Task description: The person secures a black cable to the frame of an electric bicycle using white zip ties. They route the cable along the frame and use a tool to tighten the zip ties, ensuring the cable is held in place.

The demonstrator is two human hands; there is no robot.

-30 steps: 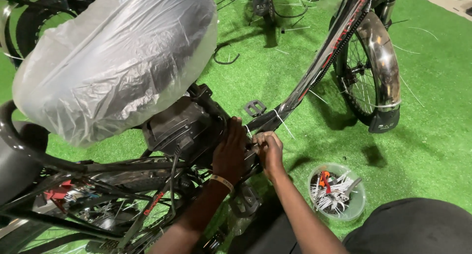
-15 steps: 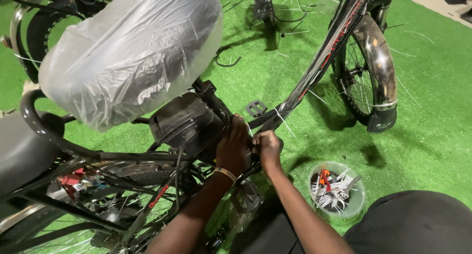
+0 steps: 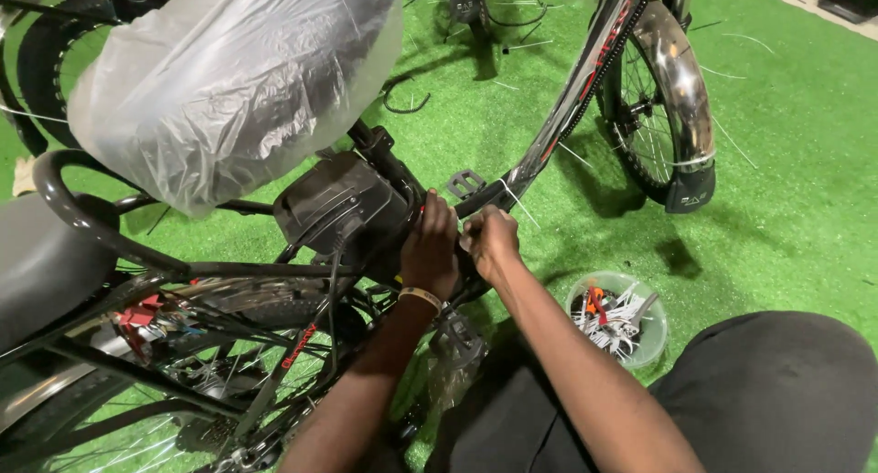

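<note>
My left hand point(image 3: 430, 249), with a pale band on its wrist, is clamped over the black bicycle frame point(image 3: 549, 130) where the down tube meets a black box point(image 3: 334, 203). Right beside it, touching, my right hand point(image 3: 491, 240) curls its fingers against the same joint. Whatever sits between the fingertips is hidden. The saddle point(image 3: 233, 80), wrapped in clear plastic, is above the hands on the left.
A clear bowl point(image 3: 651, 331) of white strips and an orange-handled tool stands on the green turf right of my right arm. The front wheel with a chrome mudguard point(image 3: 681, 89) is at top right. A pedal point(image 3: 465, 182) and the rear wheel point(image 3: 183, 381) are close by.
Both hands stay at the same joint on the frame, the fingers shifting only slightly. The view has drifted, so the saddle sits further right in the picture.
</note>
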